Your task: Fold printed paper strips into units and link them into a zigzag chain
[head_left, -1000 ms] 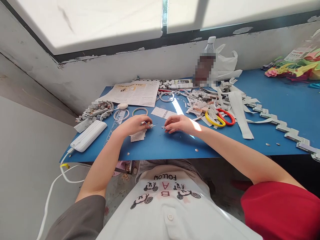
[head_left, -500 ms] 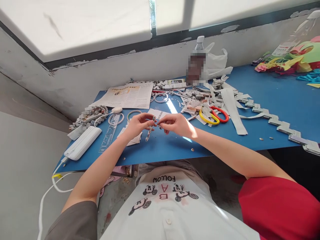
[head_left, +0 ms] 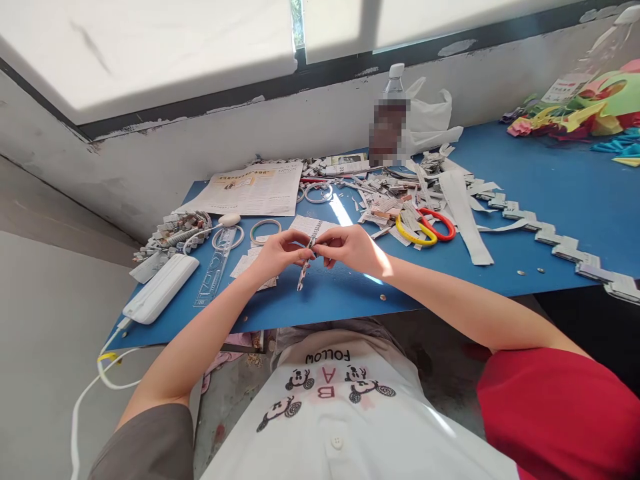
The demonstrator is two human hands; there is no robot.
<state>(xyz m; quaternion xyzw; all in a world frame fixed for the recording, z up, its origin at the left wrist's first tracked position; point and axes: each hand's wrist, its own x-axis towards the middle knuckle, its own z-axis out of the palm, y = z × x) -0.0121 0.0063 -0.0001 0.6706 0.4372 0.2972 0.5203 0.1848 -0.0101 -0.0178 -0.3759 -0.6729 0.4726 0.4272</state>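
Both hands meet above the near middle of the blue table (head_left: pixel 525 193). My left hand (head_left: pixel 277 254) pinches the top of a narrow folded newspaper strip (head_left: pixel 303 272) that hangs down from the fingers. My right hand (head_left: pixel 353 247) pinches the same strip's top end from the other side. A few small paper slips (head_left: pixel 249 261) lie on the table under my left hand.
Yellow and red scissors (head_left: pixel 424 229) lie among paper scraps to the right. Tape rings (head_left: pixel 265 230), a clear ruler (head_left: pixel 213 271) and a white power strip (head_left: pixel 161 287) are at left. A newspaper (head_left: pixel 250 190), a bottle (head_left: pixel 389 123) and a folded paper chain (head_left: pixel 560 243) sit farther back and right.
Both hands rose off the table and came together. The paper strip, first low by my left fingers, now hangs between both hands.
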